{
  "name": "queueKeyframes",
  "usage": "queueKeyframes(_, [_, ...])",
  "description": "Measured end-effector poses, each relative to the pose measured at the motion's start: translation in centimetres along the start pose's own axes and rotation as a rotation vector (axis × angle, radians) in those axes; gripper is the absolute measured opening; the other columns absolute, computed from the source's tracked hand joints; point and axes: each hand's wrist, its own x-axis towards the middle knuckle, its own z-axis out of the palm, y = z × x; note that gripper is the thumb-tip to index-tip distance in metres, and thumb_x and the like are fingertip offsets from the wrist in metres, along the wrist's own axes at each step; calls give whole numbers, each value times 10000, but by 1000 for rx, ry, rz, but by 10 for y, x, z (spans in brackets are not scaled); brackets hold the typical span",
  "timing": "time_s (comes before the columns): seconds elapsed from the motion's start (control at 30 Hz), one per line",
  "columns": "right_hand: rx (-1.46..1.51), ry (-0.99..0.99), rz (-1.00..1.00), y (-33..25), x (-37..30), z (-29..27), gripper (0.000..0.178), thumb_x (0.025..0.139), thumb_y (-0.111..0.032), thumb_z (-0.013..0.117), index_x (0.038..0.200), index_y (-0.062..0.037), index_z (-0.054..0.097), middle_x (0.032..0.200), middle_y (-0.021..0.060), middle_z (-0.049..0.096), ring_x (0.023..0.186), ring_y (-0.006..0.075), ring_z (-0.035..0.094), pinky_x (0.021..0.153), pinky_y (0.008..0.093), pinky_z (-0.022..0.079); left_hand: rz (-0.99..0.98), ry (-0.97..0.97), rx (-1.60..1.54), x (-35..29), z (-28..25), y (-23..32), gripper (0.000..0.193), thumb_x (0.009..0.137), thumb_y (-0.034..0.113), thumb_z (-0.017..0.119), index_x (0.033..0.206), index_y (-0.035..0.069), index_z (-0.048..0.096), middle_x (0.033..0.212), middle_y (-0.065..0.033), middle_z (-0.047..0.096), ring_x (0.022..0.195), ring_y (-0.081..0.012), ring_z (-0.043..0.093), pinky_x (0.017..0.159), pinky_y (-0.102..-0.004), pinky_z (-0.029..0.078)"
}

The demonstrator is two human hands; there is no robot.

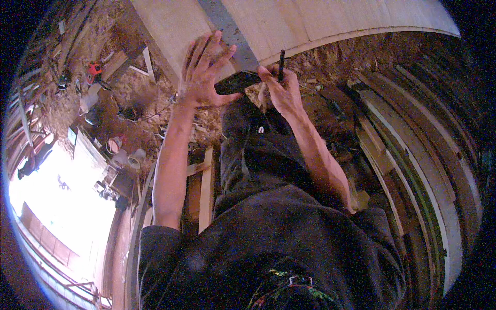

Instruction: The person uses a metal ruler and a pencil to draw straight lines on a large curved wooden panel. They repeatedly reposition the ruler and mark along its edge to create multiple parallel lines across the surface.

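Coloured print (pixel 278 273) on dark shirt (pixel 320 243) nearest; right hand (pixel 283 90) curled round black pen (pixel 281 64), left hand (pixel 204 77) spread wide, hold unclear, thumb beside dark block (pixel 236 82) at near end of grey strip (pixel 230 31) running far across pale board (pixel 305 23), whose near edge stretches right past shavings (pixel 336 59).

Brown ground strewn with wood shavings (pixel 330 59) extends across the upper part of the view, bearing, at upper left, a small bright red-and-black object (pixel 95 68) of indistinct form and, to its right, a narrow, pale wooden offcut (pixel 149 63). At right, long brown and grey wooden planks (pixel 413 150) lie side by side, bowed by the lens. At lower left, a glaring white opening (pixel 67 196) adjoins a small, pale, round-ended cylindrical object (pixel 136 158); a straight, light-coloured timber strip (pixel 206 191) occupies the lower centre-left.
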Motion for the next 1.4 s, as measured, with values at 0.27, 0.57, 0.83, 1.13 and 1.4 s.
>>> queueKeyframes(0.27, [-38, -20, -12, -7, -2, 1, 299, 1000, -231, 660, 753, -109, 544, 573, -53, 485, 442, 56, 420, 388, 258, 311, 21, 29, -26, 0, -5, 1, 1042, 619, 705, 769, 1523, 293, 454, 1644, -130, 284, 1505, -353, 277, 1226, -547, 207])
queueKeyframes(0.57, [5, -16, -12, -8, -4, 4, 288, 997, -220, 666, 766, -87, 558, 574, -62, 450, 445, 44, 402, 384, 241, 294, -2, -2, -2, -1, -8, 3, 1030, 638, 738, 731, 1525, 298, 448, 1650, -128, 274, 1515, -348, 261, 1234, -543, 183])
queueKeyframes(0.83, [-246, 174, -275, 5, -4, -4, 322, 1015, -299, 634, 807, -56, 603, 607, -34, 551, 521, 120, 503, 483, 311, 407, -1, 29, -13, -3, -3, 3, 1002, 648, 741, 717, 1513, 300, 470, 1648, -115, 284, 1518, -347, 252, 1244, -539, 153])
queueKeyframes(1.13, [-666, 240, -517, -55, -8, -19, 421, 1033, -379, 551, 919, -20, 738, 695, 88, 668, 614, 175, 611, 588, 336, 469, -34, 13, -50, -2, -14, 9, 946, 649, 639, 784, 1484, 292, 505, 1626, -122, 324, 1505, -367, 271, 1241, -549, 169])
queueKeyframes(1.4, [-785, 191, -719, -59, 17, 5, 140, 911, -163, 726, 927, -26, 748, 818, 119, 747, 674, 223, 726, 622, 323, 554, -38, 32, -78, -2, -14, 8, 1008, 567, 464, 897, 1478, 311, 494, 1615, -121, 338, 1483, -375, 312, 1233, -549, 218])
